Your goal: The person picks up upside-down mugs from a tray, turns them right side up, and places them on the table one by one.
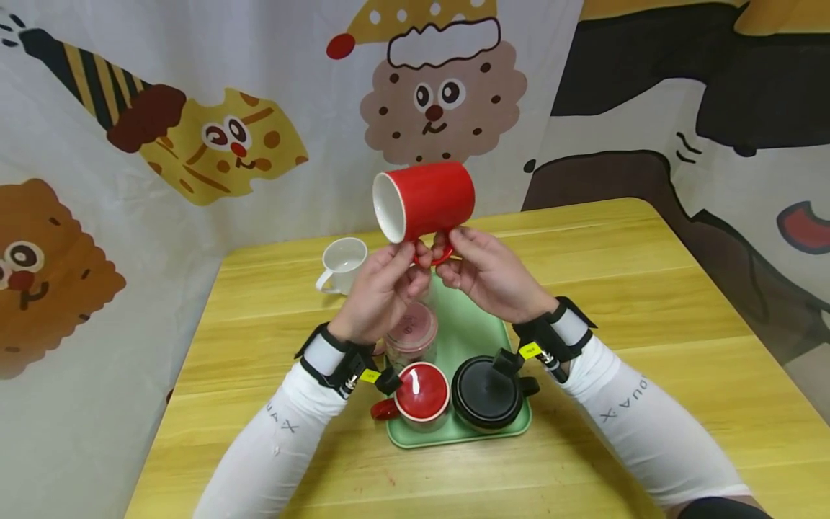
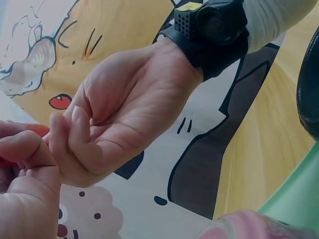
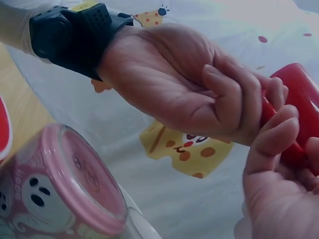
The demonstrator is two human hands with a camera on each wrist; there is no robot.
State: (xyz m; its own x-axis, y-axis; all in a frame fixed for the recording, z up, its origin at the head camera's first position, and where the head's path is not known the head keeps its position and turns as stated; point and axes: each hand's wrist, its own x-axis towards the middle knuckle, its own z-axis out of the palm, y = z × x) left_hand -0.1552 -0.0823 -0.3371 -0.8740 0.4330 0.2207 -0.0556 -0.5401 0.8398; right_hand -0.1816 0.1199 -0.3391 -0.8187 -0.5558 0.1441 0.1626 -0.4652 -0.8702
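Observation:
A red mug (image 1: 441, 193) with a white inside is held up on its side above the table, its mouth facing left and its handle down. My left hand (image 1: 376, 295) pinches the handle near the mouth end. My right hand (image 1: 489, 277) grips the same handle from the other side, close to the base. In the right wrist view, fingers of both hands meet around the handle, and part of the red mug (image 3: 301, 94) shows beyond them. In the left wrist view, the hands hide most of the mug.
Below my hands lies a green tray (image 1: 476, 324). On it are a pink cup with ghost drawings (image 3: 84, 179), a mug with a red round top (image 1: 421, 391) and a black handled vessel (image 1: 488, 393). A white mug (image 1: 345, 261) stands left of the tray on the wooden table (image 1: 616, 288).

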